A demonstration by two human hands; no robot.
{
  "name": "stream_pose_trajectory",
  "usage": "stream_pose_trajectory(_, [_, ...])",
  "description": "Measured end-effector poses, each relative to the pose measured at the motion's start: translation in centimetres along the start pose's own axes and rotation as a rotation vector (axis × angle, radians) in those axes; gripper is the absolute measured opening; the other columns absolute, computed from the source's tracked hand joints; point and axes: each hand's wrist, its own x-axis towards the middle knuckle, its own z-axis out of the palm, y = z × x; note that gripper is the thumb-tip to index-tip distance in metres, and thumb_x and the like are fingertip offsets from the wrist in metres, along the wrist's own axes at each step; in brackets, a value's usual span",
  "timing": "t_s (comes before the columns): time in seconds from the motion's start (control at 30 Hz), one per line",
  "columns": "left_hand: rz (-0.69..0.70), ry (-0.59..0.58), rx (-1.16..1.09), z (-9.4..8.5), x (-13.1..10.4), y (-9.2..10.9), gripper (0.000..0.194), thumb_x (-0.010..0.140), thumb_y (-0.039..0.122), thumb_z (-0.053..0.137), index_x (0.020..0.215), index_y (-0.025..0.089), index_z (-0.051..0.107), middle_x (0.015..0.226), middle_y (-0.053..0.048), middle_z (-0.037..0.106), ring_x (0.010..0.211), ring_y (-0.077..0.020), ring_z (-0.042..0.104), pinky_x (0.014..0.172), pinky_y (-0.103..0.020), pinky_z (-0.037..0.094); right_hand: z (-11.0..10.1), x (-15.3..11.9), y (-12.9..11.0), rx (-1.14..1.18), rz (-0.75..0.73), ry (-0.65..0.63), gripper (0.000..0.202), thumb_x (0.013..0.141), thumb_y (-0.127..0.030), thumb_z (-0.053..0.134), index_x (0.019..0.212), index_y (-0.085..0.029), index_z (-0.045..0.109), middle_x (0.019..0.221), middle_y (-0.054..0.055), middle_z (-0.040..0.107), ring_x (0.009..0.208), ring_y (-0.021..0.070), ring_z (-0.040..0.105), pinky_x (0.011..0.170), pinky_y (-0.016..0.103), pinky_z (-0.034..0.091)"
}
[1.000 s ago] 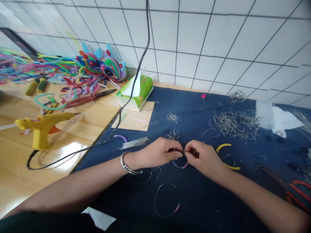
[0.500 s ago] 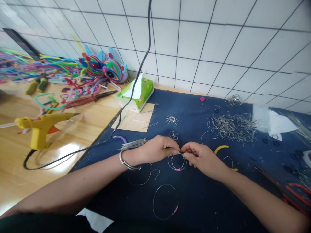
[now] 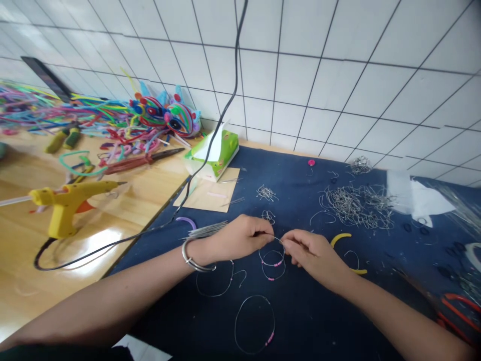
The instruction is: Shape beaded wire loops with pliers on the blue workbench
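Yellow glue gun lies far left on the wooden table, nozzle pointing right. On the blue cloth, left hand and right hand each pinch the top of a coiled wire loop with pink beads. The loop hangs toward the person, lying roughly flat, its long axis running near to far.

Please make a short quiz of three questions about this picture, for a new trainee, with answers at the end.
1. True or false: both hands pinch the wire ring with pink beads.
2. Which wrist carries the silver bangle?
3. The yellow glue gun lies on: A) the blue cloth; B) the wooden table.

Key: 1 true: left hand and right hand meet at the ring's top. 2 left. 3 B.
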Motion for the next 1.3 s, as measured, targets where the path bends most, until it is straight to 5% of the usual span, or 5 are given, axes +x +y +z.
stream_pose_trajectory(0.33, [0.056,-0.038,0.088,0.7,-1.0,0.9,0.016,0.084,0.015,0.044,0.084,0.015,0.060,0.074,0.000,0.061,0.066,-0.0086,0.053,0.061,-0.020,0.040,0.8,-0.2,0.1,-0.230,-0.104,0.074,0.012,0.077,-0.017,0.048,0.067,-0.019,0.055,0.065,-0.002,0.057,0.060,0.0095,0.050,0.057,0.022,0.036])
stream_pose_trajectory(0.63, [0.028,-0.124,0.038,-0.8,-0.5,0.7,0.013,0.084,0.021,0.048,0.086,0.016,0.061,0.075,0.000,0.062,0.064,-0.0086,0.054,0.059,-0.019,0.041,0.8,0.1,0.4,-0.259,-0.094,0.088,0.013,0.078,-0.019,0.046,0.067,-0.020,0.052,0.065,-0.001,0.056,0.060,0.0108,0.049,0.054,0.023,0.034])
stream_pose_trajectory(0.77, [-0.050,0.052,0.007,-1.7,0.1,-0.9,0.019,0.086,0.026,0.044,0.082,0.015,0.060,0.070,0.000,0.059,0.060,-0.0082,0.052,0.056,-0.020,0.041,0.2,0.4,0.5,-0.205,-0.078,0.172,0.013,0.080,-0.021,0.044,0.069,-0.020,0.051,0.064,-0.002,0.055,0.058,0.0107,0.048,0.054,0.023,0.034])
stream_pose_trajectory(0.9, [-0.031,0.230,0.145,-2.3,1.5,-2.5,0.016,0.085,0.023,0.046,0.087,0.016,0.061,0.083,-0.003,0.061,0.076,-0.0113,0.055,0.070,-0.025,0.043,-0.7,0.6,0.7,-0.109,-0.035,0.230,0.015,0.082,-0.026,0.042,0.073,-0.021,0.053,0.062,-0.003,0.053,0.057,0.0104,0.048,0.055,0.023,0.035])
stream_pose_trajectory(1.3, [0.052,0.056,0.504,-0.9,5.4,-2.7,0.013,0.083,0.017,0.043,0.080,0.015,0.056,0.082,-0.003,0.055,0.075,-0.0135,0.053,0.067,-0.025,0.041,-1.2,1.6,2.4,-0.051,-0.016,0.337,0.015,0.080,-0.028,0.044,0.072,-0.021,0.055,0.062,-0.003,0.055,0.058,0.0113,0.050,0.056,0.024,0.036])
